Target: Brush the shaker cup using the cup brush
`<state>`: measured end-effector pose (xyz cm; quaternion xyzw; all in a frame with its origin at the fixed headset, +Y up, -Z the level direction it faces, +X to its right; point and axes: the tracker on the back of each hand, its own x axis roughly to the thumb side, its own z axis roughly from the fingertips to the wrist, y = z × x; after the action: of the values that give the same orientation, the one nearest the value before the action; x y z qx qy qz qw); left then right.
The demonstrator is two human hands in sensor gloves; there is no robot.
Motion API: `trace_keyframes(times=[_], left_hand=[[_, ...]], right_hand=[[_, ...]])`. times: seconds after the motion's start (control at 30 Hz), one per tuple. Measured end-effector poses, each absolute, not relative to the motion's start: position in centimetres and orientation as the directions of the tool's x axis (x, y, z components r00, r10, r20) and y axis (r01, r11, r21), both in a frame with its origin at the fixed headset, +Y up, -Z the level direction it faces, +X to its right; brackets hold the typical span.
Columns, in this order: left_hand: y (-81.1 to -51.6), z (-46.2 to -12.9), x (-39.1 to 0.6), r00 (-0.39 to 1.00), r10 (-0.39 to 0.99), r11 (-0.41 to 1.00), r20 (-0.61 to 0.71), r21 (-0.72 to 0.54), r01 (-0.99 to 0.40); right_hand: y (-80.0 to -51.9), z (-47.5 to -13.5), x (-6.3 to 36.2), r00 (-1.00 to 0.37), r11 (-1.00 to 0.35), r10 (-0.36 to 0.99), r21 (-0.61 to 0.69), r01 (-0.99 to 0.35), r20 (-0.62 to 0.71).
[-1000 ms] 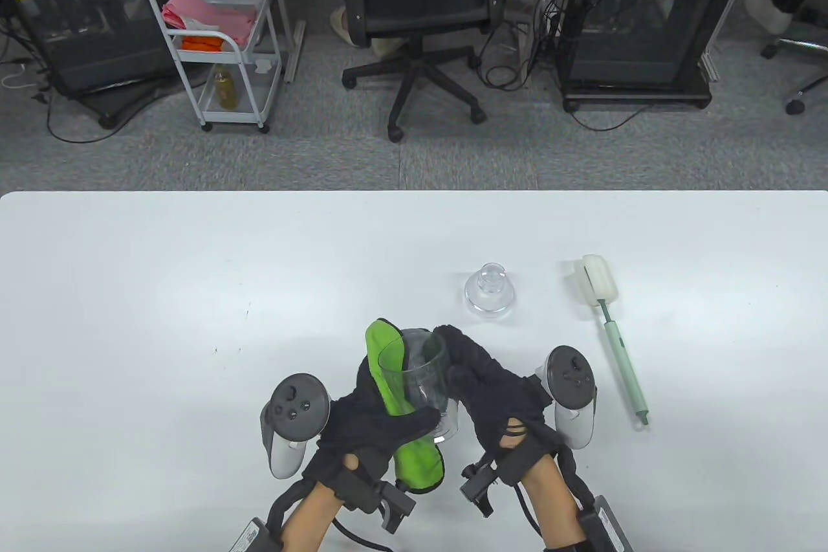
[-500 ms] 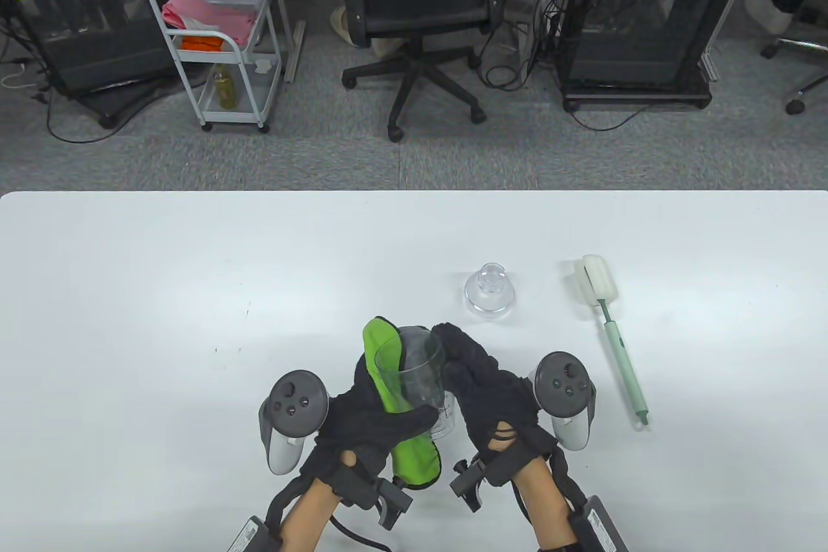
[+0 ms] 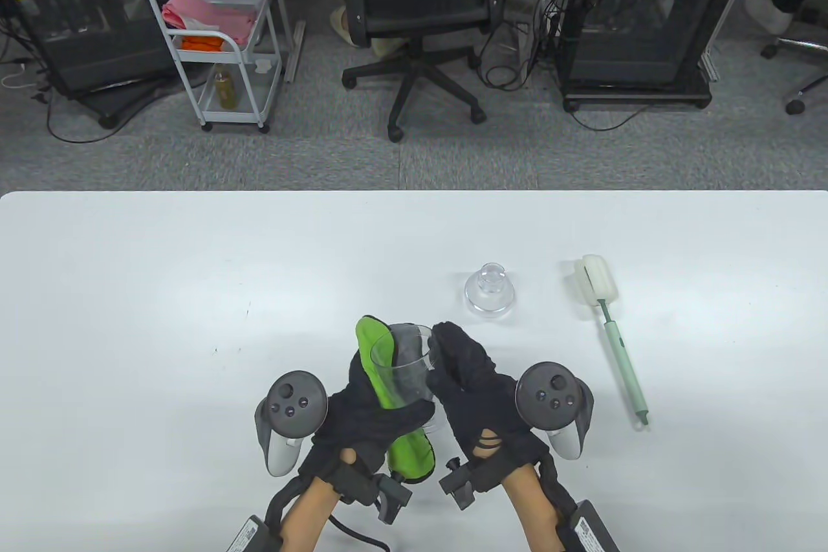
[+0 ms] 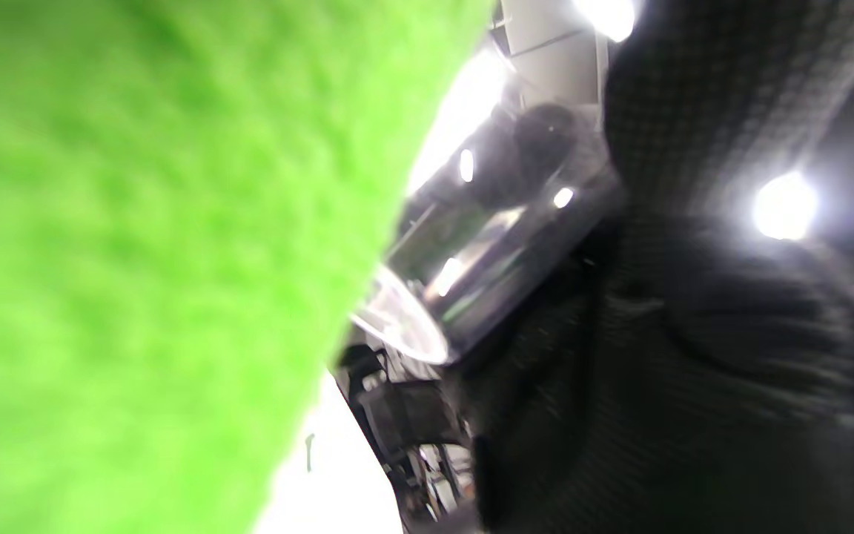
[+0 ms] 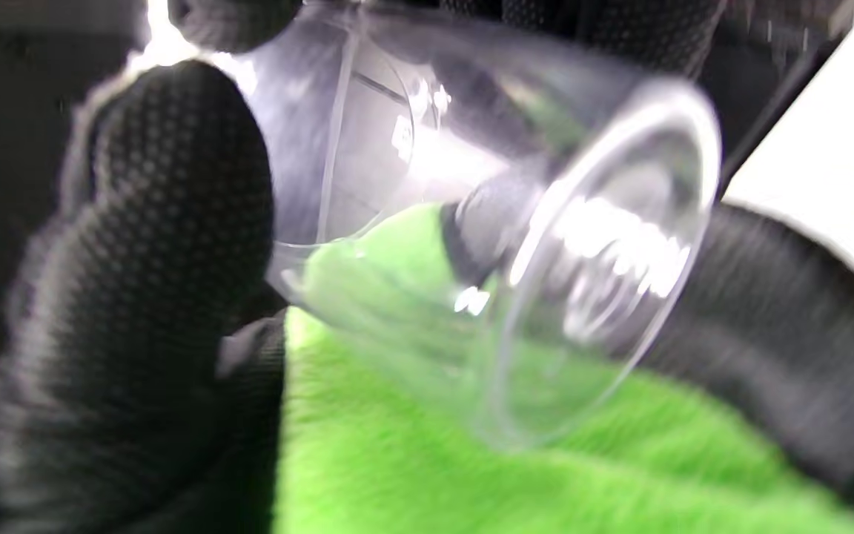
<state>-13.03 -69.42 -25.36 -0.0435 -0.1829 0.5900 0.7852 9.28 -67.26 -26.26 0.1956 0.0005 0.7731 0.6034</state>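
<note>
table view shows the work gathered near the front edge of the bench [image 3: 129, 267], so take the shaker cup [image 3: 402, 365] as the landmark. just left of the cup, the left hand [image 3: 365, 416] cradles it against a green cloth [image 3: 381, 377] that lies across the palm, with the thumb wrapped over the cup's lower wall. the cup itself is clear, lifted off the bench and tilted, its open mouth facing away from the person. in the right wrist view the cup's base [image 5: 605, 259] shows with the green cloth behind it. just right of the cup, the right hand [image 3: 472, 384] grips its side, fingers reaching up to the rim. both hands are clenched on the cup.

beyond the cup and to its right, apart from the hands, a clear lid [image 3: 490, 293] sits on the bench. further right again, well apart from the cup, the cup brush [image 3: 614, 335] lies flat with its pale sponge head away from the person and its green handle toward them; nothing touches it.

as i judge it, the lid is already off and the cup is in hand, but the brushing proper has not begun. what is left: free the right hand, pick up the brush, work its head inside the cup.
</note>
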Motion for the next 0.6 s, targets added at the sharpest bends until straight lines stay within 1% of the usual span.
trace_keyframes(times=[0.07, 0.1, 0.13, 0.2, 0.23, 0.27, 0.3, 0.33, 0.37, 0.4, 0.43, 0.47, 0.5, 0.53, 0.57, 0.6], left_hand=[[-69.6, -25.5, -12.8, 0.243, 0.94, 0.308, 0.24, -0.288, -0.907], [-69.7, -25.5, -12.8, 0.273, 0.933, 0.333, 0.235, -0.276, -0.902], [-69.7, -25.5, -12.8, 0.287, 0.928, 0.346, 0.239, -0.264, -0.9], [-69.6, -25.6, -12.8, 0.274, 0.934, 0.326, 0.227, -0.236, -0.916], [-69.4, -25.6, -12.8, 0.287, 0.929, 0.338, 0.235, -0.221, -0.915], [-69.3, -25.6, -12.9, 0.299, 0.922, 0.352, 0.245, -0.213, -0.912], [-69.2, -25.5, -12.9, 0.309, 0.919, 0.359, 0.247, -0.196, -0.913], [-69.1, -25.4, -12.9, 0.312, 0.921, 0.357, 0.233, -0.184, -0.916], [-69.1, -25.4, -12.9, 0.315, 0.921, 0.357, 0.227, -0.176, -0.917], [-69.2, -25.4, -13.0, 0.317, 0.922, 0.359, 0.224, -0.179, -0.916], [-69.4, -25.4, -13.1, 0.313, 0.924, 0.357, 0.22, -0.201, -0.912], [-69.6, -25.4, -13.1, 0.289, 0.931, 0.335, 0.222, -0.208, -0.919], [-69.6, -25.5, -13.1, 0.254, 0.941, 0.304, 0.226, -0.23, -0.925], [-69.6, -25.5, -13.0, 0.222, 0.948, 0.28, 0.227, -0.268, -0.922], [-69.5, -25.6, -12.9, 0.203, 0.95, 0.27, 0.238, -0.293, -0.917], [-69.4, -25.5, -12.8, 0.191, 0.948, 0.267, 0.254, -0.31, -0.913]], right_hand=[[-68.4, -26.9, 9.4, -0.07, -0.142, 0.971, 0.319, -0.937, 0.228], [-68.6, -27.0, 9.5, -0.045, -0.111, 0.979, 0.33, -0.937, 0.201], [-68.6, -26.9, 9.5, -0.072, -0.133, 0.978, 0.316, -0.939, 0.197], [-67.6, -26.3, 9.6, -0.223, -0.274, 0.943, 0.193, -0.942, 0.248], [-66.8, -25.9, 9.7, -0.328, -0.365, 0.898, 0.079, -0.928, 0.294], [-66.4, -25.6, 9.6, -0.383, -0.41, 0.866, 0.02, -0.912, 0.322], [-66.0, -25.4, 9.5, -0.425, -0.454, 0.834, 0.0, -0.891, 0.352], [-66.0, -25.3, 8.9, -0.41, -0.47, 0.827, 0.074, -0.879, 0.386], [-66.1, -25.2, 8.8, -0.395, -0.467, 0.837, 0.118, -0.876, 0.379], [-66.3, -25.2, 8.9, -0.384, -0.442, 0.855, 0.103, -0.891, 0.349], [-66.5, -25.6, 9.0, -0.346, -0.399, 0.87, 0.089, -0.912, 0.352], [-66.8, -25.9, 9.1, -0.319, -0.377, 0.883, 0.116, -0.919, 0.344], [-67.3, -26.3, 9.3, -0.27, -0.34, 0.906, 0.181, -0.923, 0.325], [-67.8, -26.6, 9.4, -0.189, -0.267, 0.937, 0.254, -0.93, 0.292], [-68.2, -26.9, 9.4, -0.131, -0.209, 0.955, 0.292, -0.933, 0.265], [-68.8, -27.2, 9.4, -0.037, -0.116, 0.973, 0.344, -0.932, 0.229]])
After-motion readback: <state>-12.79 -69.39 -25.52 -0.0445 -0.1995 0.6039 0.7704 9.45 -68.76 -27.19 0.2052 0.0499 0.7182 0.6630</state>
